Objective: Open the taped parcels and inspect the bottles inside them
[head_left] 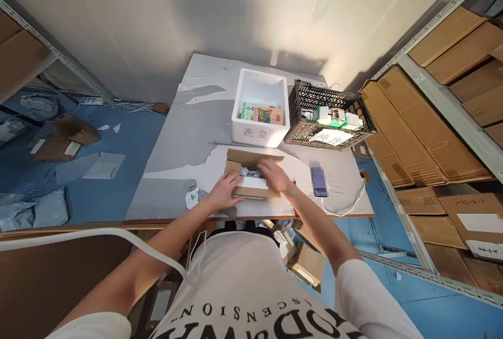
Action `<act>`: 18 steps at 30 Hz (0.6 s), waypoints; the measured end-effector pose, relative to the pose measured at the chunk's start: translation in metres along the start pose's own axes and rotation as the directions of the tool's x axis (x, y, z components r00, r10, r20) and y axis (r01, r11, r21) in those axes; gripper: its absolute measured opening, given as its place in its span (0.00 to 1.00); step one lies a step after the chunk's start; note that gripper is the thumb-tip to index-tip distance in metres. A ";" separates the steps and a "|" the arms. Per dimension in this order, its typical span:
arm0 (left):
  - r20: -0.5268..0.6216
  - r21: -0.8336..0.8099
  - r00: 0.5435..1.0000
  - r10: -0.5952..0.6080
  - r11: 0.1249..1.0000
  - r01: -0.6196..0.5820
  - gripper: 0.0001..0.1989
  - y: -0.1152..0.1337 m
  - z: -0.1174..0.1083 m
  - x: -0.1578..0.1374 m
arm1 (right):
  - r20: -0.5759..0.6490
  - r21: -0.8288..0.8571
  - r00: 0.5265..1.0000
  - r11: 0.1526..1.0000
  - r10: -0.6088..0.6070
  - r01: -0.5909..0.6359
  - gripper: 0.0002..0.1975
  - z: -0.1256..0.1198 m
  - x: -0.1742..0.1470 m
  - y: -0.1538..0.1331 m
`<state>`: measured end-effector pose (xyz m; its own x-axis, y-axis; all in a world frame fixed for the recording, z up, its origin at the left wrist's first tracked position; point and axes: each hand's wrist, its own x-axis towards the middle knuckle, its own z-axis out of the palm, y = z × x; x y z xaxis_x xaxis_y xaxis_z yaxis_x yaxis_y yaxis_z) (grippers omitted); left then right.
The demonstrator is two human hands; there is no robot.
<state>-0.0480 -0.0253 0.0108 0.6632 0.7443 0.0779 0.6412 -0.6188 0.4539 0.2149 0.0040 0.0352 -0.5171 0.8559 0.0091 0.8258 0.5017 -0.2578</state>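
A small cardboard box (254, 192) stands with its top open near the front of the table, a white label on its near side. Some whitish and grey items (251, 173) lie inside, too small to name. My left hand (227, 191) grips the box at its near left corner. Over the right end of the box, my right hand (274, 174) reaches in from the side, its fingers blurred and partly hidden. Whether those fingers hold anything cannot be made out.
Behind the box stand a white bin (259, 133) holding printed packets and a black crate (334, 95) with small boxes. A phone (318, 182) with a white cable lies to the right on the table (173, 140). Shelves with cartons (420, 129) rise at the right.
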 end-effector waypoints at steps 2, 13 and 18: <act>0.107 0.018 0.994 0.026 0.999 -0.028 0.50 -0.022 -0.017 0.006 | 0.165 -0.004 0.981 0.995 -0.099 0.101 0.28 -0.006 -0.010 -0.013; 0.210 -0.046 0.973 0.099 0.995 -0.091 0.45 -0.071 -0.016 0.018 | 0.184 -0.228 0.981 0.973 0.066 -0.023 0.11 0.028 -0.082 -0.069; 0.368 0.131 0.925 0.090 0.980 -0.148 0.44 -0.051 -0.040 0.018 | 0.251 0.017 0.968 1.000 -0.013 0.009 0.18 0.020 -0.100 -0.055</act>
<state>-0.0848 0.0295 0.0250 0.8137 0.5407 -0.2135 0.5812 -0.7495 0.3170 0.2167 -0.1118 0.0292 -0.5675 0.7904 -0.2306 0.8173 0.5068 -0.2741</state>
